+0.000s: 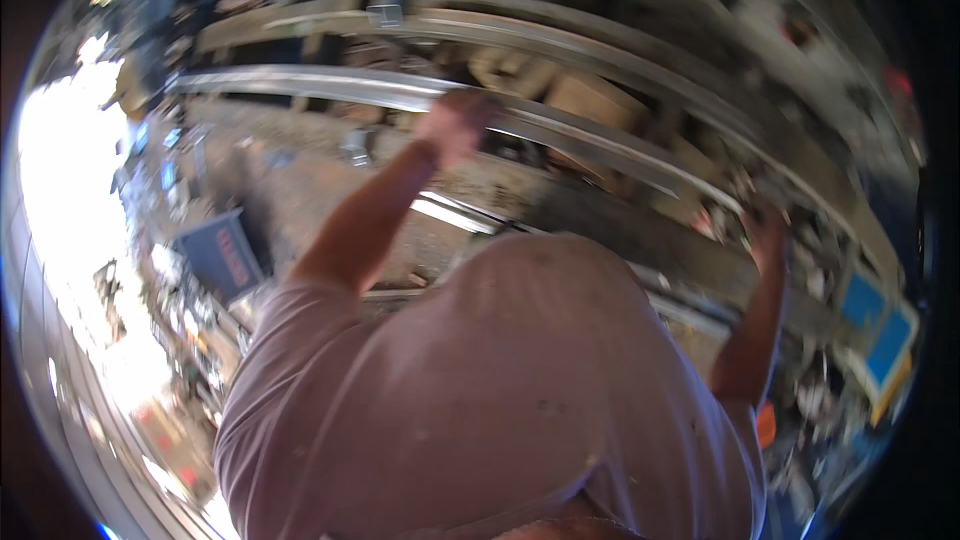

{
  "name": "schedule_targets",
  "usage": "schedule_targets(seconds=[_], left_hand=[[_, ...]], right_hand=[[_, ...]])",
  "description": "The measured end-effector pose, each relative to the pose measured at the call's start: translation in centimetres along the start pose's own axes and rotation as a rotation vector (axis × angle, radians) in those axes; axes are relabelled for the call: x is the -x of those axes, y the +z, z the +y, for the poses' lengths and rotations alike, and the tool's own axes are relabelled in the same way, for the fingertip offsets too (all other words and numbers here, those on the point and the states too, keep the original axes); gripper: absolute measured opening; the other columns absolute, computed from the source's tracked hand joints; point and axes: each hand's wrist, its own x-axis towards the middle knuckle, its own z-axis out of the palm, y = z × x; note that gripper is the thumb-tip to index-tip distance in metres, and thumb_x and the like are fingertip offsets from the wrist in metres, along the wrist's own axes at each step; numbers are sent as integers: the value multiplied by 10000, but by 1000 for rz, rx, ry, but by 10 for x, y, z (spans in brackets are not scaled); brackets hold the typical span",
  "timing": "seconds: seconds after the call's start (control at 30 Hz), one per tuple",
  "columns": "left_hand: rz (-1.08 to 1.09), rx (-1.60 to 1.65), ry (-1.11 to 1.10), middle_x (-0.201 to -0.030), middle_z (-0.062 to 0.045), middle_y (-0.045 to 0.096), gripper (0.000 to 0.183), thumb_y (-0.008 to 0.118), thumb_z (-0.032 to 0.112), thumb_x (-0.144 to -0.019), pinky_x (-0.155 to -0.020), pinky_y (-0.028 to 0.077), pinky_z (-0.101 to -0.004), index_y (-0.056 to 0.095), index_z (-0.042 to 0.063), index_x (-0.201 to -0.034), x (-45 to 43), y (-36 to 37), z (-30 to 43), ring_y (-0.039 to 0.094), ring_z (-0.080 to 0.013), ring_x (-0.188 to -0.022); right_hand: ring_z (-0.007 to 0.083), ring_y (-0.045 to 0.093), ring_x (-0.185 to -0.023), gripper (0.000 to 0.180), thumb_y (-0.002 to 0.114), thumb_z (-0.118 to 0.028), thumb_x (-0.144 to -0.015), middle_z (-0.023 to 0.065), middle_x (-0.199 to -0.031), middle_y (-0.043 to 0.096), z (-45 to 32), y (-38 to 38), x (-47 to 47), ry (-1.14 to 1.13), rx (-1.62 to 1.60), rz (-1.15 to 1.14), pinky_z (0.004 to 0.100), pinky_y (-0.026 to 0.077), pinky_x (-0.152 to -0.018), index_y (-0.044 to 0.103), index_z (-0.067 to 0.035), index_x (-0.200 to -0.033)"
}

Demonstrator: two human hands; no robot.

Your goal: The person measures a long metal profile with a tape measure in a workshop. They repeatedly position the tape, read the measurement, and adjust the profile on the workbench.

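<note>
A long shiny metal profile (307, 83) runs across the view in front of me, from the upper left down to the right. My left hand (456, 125) is on it near the middle, its fingers curled over the metal and blurred. At the profile's right end is my right hand (766, 228), also blurred; whether its fingers close on the metal is unclear. Behind lies a second long rail (525, 28), roughly parallel, with a small metal piece (386, 14) on it.
Cardboard (596, 101) and scraps lie between the rails. Another bright metal strip (454, 213) is close to my body. A dark box with red writing (221, 255) stands at left on the littered floor. A blue panel (866, 322) is at right.
</note>
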Motion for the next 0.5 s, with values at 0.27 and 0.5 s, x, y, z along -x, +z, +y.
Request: schedule_targets(seconds=[0.27, 0.5], left_hand=[[101, 65, -105, -1096, -139, 689, 437, 838, 372, -849, -888, 586, -449, 693, 78, -1138, -32, -45, 24, 697, -330, -993], [-237, 36, -118, -1311, -132, 619, 718, 921, 394, -749, -1087, 520, -460, 604, 91, -1317, -64, -55, 36, 624, -343, -1240]], right_hand=[[380, 723, -1005, 274, 739, -306, -921, 203, -1071, 751, -70, -29, 7, 149, -73, -29, 445, 557, -897, 779, -113, -1111], [343, 736, -918, 265, 745, -298, -898, 166, -993, 762, -66, -22, 7, 184, -80, -27, 427, 568, -860, 787, -132, -1100]])
